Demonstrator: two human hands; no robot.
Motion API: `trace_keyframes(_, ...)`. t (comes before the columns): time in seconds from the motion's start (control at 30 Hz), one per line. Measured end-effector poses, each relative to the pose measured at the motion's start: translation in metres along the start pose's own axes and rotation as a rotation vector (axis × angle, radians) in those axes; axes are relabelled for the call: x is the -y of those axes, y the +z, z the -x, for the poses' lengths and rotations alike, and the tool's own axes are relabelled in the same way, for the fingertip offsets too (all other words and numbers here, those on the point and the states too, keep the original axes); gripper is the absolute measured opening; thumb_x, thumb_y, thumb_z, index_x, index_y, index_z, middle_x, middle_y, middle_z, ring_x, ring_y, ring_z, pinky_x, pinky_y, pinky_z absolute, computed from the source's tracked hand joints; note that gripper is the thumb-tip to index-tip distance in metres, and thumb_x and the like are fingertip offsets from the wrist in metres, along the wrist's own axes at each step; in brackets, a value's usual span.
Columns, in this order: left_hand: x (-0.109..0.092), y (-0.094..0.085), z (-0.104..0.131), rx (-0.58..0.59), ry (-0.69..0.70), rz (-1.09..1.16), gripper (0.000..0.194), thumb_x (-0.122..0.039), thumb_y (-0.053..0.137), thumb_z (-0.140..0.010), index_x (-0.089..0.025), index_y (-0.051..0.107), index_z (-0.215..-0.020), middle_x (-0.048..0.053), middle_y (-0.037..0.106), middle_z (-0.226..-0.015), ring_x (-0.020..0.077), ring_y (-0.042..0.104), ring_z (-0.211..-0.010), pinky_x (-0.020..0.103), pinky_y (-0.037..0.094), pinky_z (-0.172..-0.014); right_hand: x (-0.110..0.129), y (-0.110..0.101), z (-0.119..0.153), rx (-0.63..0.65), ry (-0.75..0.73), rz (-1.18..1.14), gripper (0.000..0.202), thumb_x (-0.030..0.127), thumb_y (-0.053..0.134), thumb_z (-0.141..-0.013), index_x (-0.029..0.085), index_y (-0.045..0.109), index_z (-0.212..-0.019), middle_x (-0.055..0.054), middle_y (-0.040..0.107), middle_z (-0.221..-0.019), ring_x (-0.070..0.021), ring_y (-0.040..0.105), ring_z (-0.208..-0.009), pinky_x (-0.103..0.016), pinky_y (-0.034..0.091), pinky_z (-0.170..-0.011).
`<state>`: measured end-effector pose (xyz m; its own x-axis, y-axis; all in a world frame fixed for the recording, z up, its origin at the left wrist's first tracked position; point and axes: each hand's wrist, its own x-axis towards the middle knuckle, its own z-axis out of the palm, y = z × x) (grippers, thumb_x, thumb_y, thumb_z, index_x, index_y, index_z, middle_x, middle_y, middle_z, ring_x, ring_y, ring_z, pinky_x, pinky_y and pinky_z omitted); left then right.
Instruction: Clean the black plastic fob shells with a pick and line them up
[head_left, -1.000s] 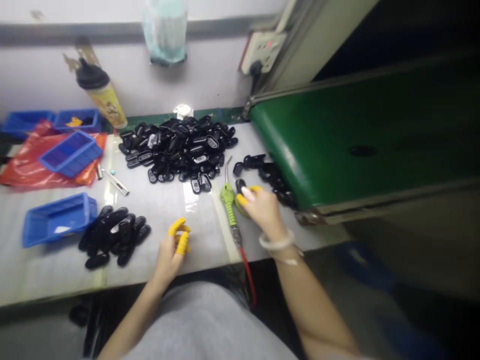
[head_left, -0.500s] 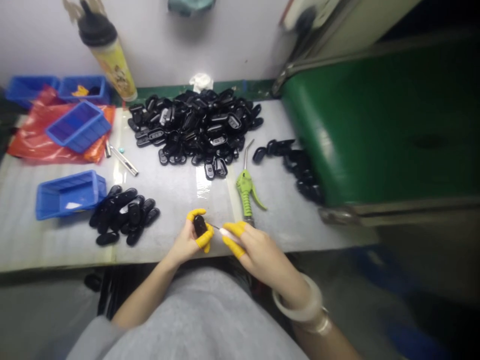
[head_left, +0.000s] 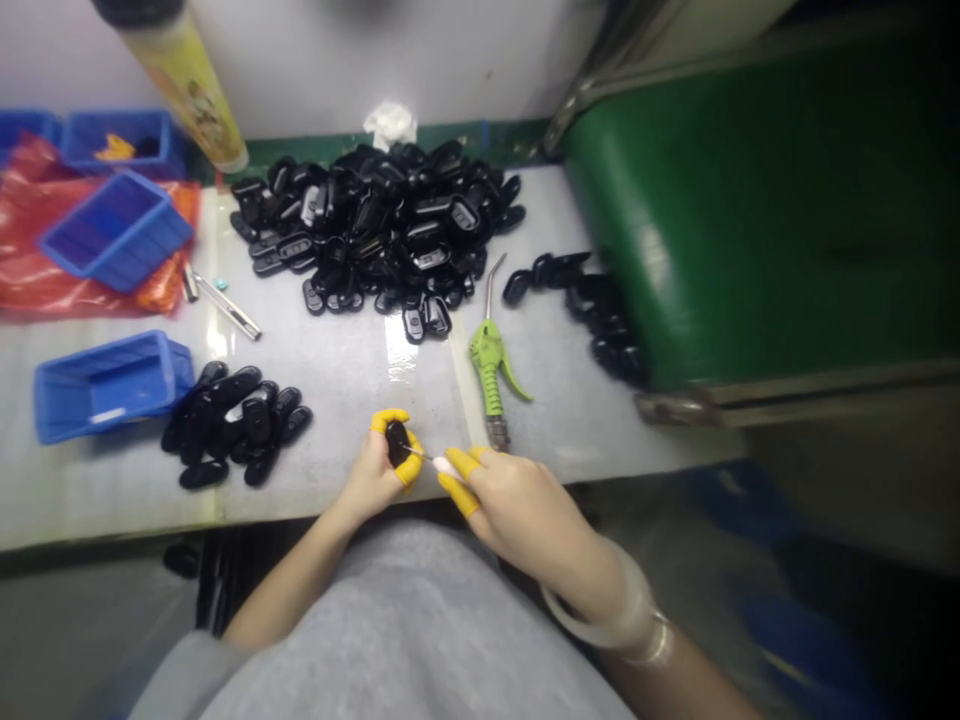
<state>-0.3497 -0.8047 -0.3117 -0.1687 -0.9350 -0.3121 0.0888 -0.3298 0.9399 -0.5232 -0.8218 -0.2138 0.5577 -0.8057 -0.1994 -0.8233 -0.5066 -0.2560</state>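
Note:
My left hand point(head_left: 381, 466), with yellow finger cots, is closed around a small black oval case point(head_left: 397, 443) that looks like a key fob shell. In my right hand point(head_left: 501, 497), also in yellow finger cots, is a thin-shafted tool with a pale handle point(head_left: 444, 467), perhaps a small screwdriver. The tool's tip meets the right side of the black case, or lies just in front of it. A green air blow gun point(head_left: 489, 372) lies beyond my right hand. Left of my left hand is a small pile of black cases point(head_left: 251, 423).
A large heap of black cases point(head_left: 375, 225) lies at the back of the table. Blue bins point(head_left: 154, 365) and a red plastic bag point(head_left: 45, 285) are on the left. A yellow tumbler point(head_left: 191, 95) stands behind. At right is a green conveyor-like surface point(head_left: 720, 260), with more black cases point(head_left: 600, 315) beside it.
The tool's tip has moved left onto or over the black case; before, it was at the case's right edge. The camera view has shifted slightly. Both hands keep their holds.

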Motion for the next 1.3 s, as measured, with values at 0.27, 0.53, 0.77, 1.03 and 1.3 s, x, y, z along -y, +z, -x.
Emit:
trace_keyframes(0.27, 0.002, 0.003, -0.001, -0.073, 0.008, -0.223, 0.035, -0.024, 0.057, -0.083, -0.022, 0.038, -0.112, -0.001, 0.056, -0.086, 0.0116, 0.057, -0.073, 0.026, 0.046, -0.066, 0.005, -0.006, -0.007, 0.191, 0.055, 0.007, 0.026, 0.024, 0.040, -0.096, 0.017, 0.062, -0.083, -0.004, 0.062, -0.066, -0.0164, 0.053, -0.050, -0.031, 0.022, -0.051)
trace_keyframes(0.53, -0.001, 0.003, -0.005, -0.127, 0.000, -0.275, 0.032, -0.025, 0.055, -0.083, -0.021, 0.037, -0.109, -0.002, 0.055, -0.081, 0.0127, 0.057, -0.070, 0.028, 0.046, -0.067, 0.019, 0.011, -0.003, 0.066, 0.017, 0.122, 0.014, 0.013, 0.050, -0.089, 0.015, 0.062, -0.082, -0.005, 0.061, -0.069, -0.0194, 0.057, -0.058, -0.031, 0.027, -0.053)
trace_keyframes(0.77, 0.001, 0.004, -0.002, -0.129, 0.021, -0.301, 0.033, -0.023, 0.055, -0.082, -0.021, 0.037, -0.110, -0.003, 0.055, -0.079, 0.0118, 0.056, -0.067, 0.027, 0.045, -0.065, 0.004, 0.006, -0.012, 0.235, 0.101, -0.317, 0.030, 0.023, 0.038, -0.098, 0.015, 0.058, -0.077, -0.003, 0.063, -0.068, -0.0128, 0.055, -0.057, -0.026, 0.033, -0.055)
trace_keyframes(1.03, -0.001, 0.004, -0.003, -0.138, 0.010, -0.284, 0.034, -0.023, 0.056, -0.083, -0.022, 0.037, -0.111, -0.003, 0.055, -0.079, 0.0117, 0.057, -0.067, 0.026, 0.045, -0.065, 0.012, 0.031, 0.004, -0.093, -0.044, 0.088, 0.027, 0.013, 0.040, -0.093, 0.006, 0.063, -0.104, -0.009, 0.064, -0.072, -0.0179, 0.057, -0.063, -0.030, 0.035, -0.056)
trace_keyframes(1.3, 0.001, 0.004, -0.002, -0.122, -0.018, -0.139, 0.037, -0.023, 0.060, -0.081, -0.022, 0.040, -0.112, -0.002, 0.056, -0.082, 0.0081, 0.053, -0.061, 0.021, 0.045, -0.058, 0.008, 0.022, 0.003, -0.053, 0.005, -0.027, 0.027, 0.024, 0.042, -0.097, 0.014, 0.066, -0.089, -0.003, 0.061, -0.068, -0.0150, 0.054, -0.056, -0.028, 0.034, -0.053)
